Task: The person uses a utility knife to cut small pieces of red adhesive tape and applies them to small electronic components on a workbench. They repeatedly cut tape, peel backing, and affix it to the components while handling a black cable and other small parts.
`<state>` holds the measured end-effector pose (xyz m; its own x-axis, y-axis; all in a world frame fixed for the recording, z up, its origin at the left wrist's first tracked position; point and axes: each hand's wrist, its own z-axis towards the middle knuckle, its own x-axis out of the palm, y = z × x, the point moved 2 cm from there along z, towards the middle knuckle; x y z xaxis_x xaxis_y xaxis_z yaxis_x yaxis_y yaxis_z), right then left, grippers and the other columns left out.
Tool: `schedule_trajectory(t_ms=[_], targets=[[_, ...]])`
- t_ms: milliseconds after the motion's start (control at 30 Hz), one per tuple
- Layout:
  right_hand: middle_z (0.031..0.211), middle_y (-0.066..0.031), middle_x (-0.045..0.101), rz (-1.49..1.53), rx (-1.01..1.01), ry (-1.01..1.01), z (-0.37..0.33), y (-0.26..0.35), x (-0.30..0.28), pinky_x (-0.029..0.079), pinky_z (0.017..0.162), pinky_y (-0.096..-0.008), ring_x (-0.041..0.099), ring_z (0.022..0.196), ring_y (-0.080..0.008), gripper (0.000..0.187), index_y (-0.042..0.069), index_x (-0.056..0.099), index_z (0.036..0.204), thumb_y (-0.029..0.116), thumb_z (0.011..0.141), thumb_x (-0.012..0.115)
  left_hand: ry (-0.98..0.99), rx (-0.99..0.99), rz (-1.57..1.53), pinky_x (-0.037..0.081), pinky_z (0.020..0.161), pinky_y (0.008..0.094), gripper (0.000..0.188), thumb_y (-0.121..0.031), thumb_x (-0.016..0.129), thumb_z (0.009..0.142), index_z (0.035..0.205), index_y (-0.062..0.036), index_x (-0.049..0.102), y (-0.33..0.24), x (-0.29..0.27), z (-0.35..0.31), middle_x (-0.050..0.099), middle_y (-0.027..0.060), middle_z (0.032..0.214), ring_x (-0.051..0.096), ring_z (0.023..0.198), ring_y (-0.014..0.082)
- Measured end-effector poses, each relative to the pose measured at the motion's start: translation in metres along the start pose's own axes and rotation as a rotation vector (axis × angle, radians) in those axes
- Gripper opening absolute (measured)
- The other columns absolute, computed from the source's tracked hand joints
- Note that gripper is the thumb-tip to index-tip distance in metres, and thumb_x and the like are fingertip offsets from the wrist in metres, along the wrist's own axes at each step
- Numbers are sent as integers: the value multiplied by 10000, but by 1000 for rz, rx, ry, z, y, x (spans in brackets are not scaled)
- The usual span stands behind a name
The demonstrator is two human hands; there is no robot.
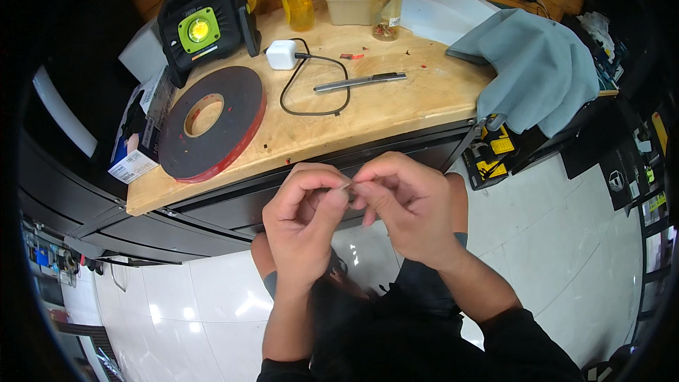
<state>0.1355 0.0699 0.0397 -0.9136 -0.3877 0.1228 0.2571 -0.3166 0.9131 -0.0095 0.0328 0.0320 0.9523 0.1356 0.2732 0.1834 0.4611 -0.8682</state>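
Observation:
In front of the workbench's near edge, my left hand (300,216) and my right hand (404,205) meet, thumbs and index fingers pinched together. A small, thin, pale piece (346,186) shows between the fingertips; it is too small to name and mostly hidden. Beyond my hands lies a snap-off utility knife (361,83) on the wooden benchtop (396,107). To the left rests a wide roll of dark grey tape (244,102) with a red edge.
A black cable (283,95) loops from a white charger (281,55). Behind stand a lit work lamp (212,25), an amber bottle (300,14), a beige bin (351,6) and a clear jar (385,25). A grey cloth (530,64) hangs over the right edge. Black drawers (233,198) sit below.

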Motion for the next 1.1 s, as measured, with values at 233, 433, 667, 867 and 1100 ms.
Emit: schedule_trajectory(t_ms=[233, 433, 667, 867, 1100], targets=[[879, -112, 670, -314, -263, 154, 10, 3, -17, 522, 629, -260, 661, 716, -168, 92, -20, 667, 979, -55, 895, 681, 20, 325, 535, 540, 706, 264, 179, 28, 840, 760, 904, 16, 735, -4, -4, -1, 695, 126, 900, 675, 805, 189], [864, -102, 665, -209, -141, 230, -4, -14, -16, 515, 649, -277, 658, 732, -182, 90, -6, 659, 971, -52, 894, 669, 93, 187, 311, 532, 694, 277, 195, 12, 847, 754, 886, 20, 704, 10, -17, -17, 700, 147, 965, 687, 823, 206], [836, -106, 668, -237, 61, 339, -29, -29, -15, 526, 657, -306, 702, 761, -221, 63, 15, 647, 961, -10, 912, 678, 100, 327, 726, 539, 661, 289, 184, -14, 835, 786, 889, 9, 684, 5, -19, -50, 697, 125, 913, 687, 753, 224], [868, -105, 667, -222, 41, 328, -25, -19, -12, 522, 637, -281, 668, 722, -181, 58, -9, 656, 975, -29, 922, 666, 32, 385, 637, 543, 671, 298, 156, -49, 791, 854, 946, 11, 680, 8, -18, -50, 683, 120, 904, 683, 783, 216], [894, -117, 698, -429, -309, 439, 13, 7, -20, 538, 633, -283, 679, 740, -176, 102, -10, 705, 958, -65, 872, 704, 172, -641, -521, 474, 459, 233, 477, -414, 482, 1081, 1013, 37, 620, 26, -35, -40, 662, 135, 913, 658, 719, 203]])
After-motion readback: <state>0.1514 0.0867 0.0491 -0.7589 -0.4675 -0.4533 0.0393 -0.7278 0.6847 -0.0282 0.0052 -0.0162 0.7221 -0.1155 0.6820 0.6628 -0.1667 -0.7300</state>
